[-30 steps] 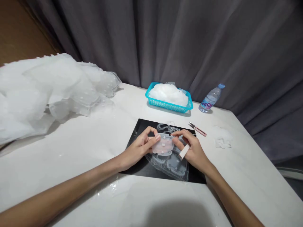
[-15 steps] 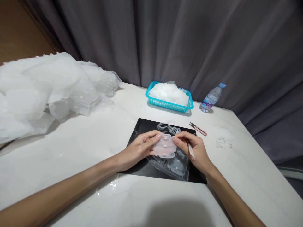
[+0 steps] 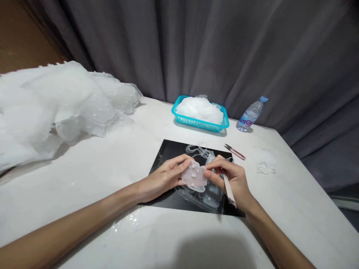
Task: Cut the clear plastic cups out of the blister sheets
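Over the black board (image 3: 159, 200), a small translucent white plastic piece with scalloped edges and raised dots (image 3: 195, 176) is gripped along its left side by my left hand (image 3: 168, 173), thumb on top. My right hand (image 3: 231, 177) pinches the piece's right edge between thumb and fingertips. Tucked against that palm is a pale, narrow strip (image 3: 230, 192); its kind is unclear. Below both hands, a clear plastic bag (image 3: 210, 196) with similar pieces lies on the board, partly hidden. Loops of clear cord (image 3: 195, 150) rest just beyond my fingers.
Pink-handled thread snips (image 3: 235, 152) lie right of the board, near white scraps (image 3: 265, 164). Farther back stand a blue basket (image 3: 200, 125) heaped with white material and a water bottle (image 3: 251, 114). Large bags of white pieces (image 3: 70, 101) fill the table's left side. A grey curtain (image 3: 196, 48) hangs behind.
The dotted piece has tilted and turned between my hands, its right edge now lower. My right hand has rotated slightly, and more of the pale strip shows below its palm.
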### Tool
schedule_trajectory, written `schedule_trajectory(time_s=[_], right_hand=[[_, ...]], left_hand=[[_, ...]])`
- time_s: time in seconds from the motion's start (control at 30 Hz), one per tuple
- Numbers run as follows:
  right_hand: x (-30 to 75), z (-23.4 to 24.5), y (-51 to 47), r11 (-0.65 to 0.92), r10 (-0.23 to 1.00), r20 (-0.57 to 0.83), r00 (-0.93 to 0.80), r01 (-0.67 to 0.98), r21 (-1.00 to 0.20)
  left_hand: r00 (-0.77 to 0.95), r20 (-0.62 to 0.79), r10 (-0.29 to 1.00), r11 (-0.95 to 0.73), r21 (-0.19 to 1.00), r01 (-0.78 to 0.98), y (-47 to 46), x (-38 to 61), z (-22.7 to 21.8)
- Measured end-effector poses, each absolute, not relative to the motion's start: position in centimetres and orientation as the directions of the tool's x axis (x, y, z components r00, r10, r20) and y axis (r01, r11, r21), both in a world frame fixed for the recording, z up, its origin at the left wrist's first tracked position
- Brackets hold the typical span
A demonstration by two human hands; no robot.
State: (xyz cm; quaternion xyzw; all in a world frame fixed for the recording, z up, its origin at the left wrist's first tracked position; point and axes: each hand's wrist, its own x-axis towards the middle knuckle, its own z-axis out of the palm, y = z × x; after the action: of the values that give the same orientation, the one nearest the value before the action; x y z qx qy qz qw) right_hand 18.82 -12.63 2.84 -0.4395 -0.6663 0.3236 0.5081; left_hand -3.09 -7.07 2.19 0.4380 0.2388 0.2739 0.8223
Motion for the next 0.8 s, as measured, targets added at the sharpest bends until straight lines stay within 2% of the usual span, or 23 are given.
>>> schedule_trajectory(time_s=[0.3,0.53,0.67,0.8], right_hand=[[18.4,3.6,-13.0,0.5,0.866,0.481,-0.136,0.26,-0.826],[19.2,3.7,-12.9,0.591,0.785,0.613,-0.092,0.406,-0.697],[19.3,3.8,-12.9,0.635,0.736,0.67,-0.098,0.442,-0.633],[19.5,3.9,-12.8,0.632,0.741,0.662,-0.113,0.45,-0.631]], left_hand=[[0.748,-0.093,0.657,0.396,0.887,-0.238,-6.7,-3.3,1.5],[0.71,0.095,0.698,0.017,0.989,-0.149,-5.9,-4.3,2.4],[0.737,0.173,0.653,-0.181,0.981,-0.071,-5.5,-4.9,3.5],[0.715,0.243,0.656,-0.331,0.944,-0.017,-5.3,-5.3,4.4]])
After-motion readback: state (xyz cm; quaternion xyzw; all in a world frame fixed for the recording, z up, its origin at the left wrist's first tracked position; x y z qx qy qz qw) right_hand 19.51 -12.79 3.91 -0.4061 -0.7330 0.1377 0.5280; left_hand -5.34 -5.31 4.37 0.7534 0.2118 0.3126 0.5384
